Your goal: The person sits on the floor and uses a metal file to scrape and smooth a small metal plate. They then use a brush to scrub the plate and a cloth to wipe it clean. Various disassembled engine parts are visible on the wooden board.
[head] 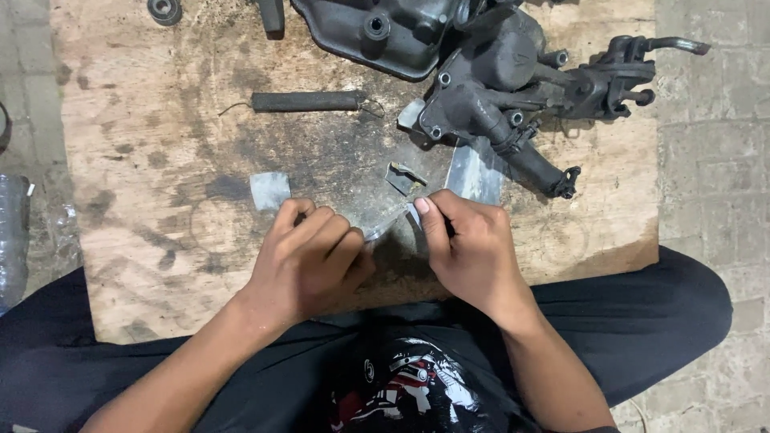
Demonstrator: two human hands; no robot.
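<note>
Gripping one thin metal strip point(385, 227), left hand point(309, 261) and right hand point(469, 244) pinch its two ends; its long axis rises rightward above the table point(144, 200), near two dark engine castings point(489, 80).

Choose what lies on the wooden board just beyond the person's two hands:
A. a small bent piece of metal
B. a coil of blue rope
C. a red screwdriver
A: a small bent metal piece lies on the wooden board, just past the left hand and right hand.
</note>
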